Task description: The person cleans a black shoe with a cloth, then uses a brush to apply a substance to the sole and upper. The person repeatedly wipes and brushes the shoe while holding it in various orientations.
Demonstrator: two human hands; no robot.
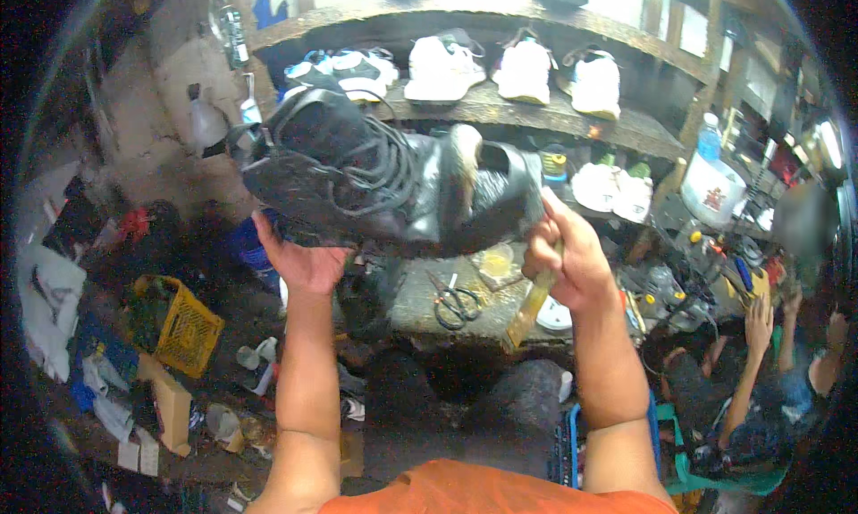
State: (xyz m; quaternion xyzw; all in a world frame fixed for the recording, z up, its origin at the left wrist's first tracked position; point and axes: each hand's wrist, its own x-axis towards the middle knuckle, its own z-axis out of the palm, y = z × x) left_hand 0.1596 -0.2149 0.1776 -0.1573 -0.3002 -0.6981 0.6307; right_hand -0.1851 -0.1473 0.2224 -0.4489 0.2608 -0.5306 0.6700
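A black lace-up boot (331, 170) is held up in front of me, lying on its side with its laces loose. A black open-topped piece with a grey lining (496, 188) is at its right end; I cannot tell whether it is a second shoe. My left hand (308, 264) supports the boot from below, palm up, its fingers partly hidden behind it. My right hand (572, 259) is closed at the right end of the black footwear. A flat yellowish wooden handle (529, 310) sticks down out of that fist; its other end is hidden.
Black-handled scissors (457, 307) lie on the worn bench (416, 304) below. White sneakers (444, 67) line a wooden shelf (500, 103). A yellow crate (189, 328) stands at left, a white bucket (712, 190) at right. Another person's hand (760, 322) is at far right.
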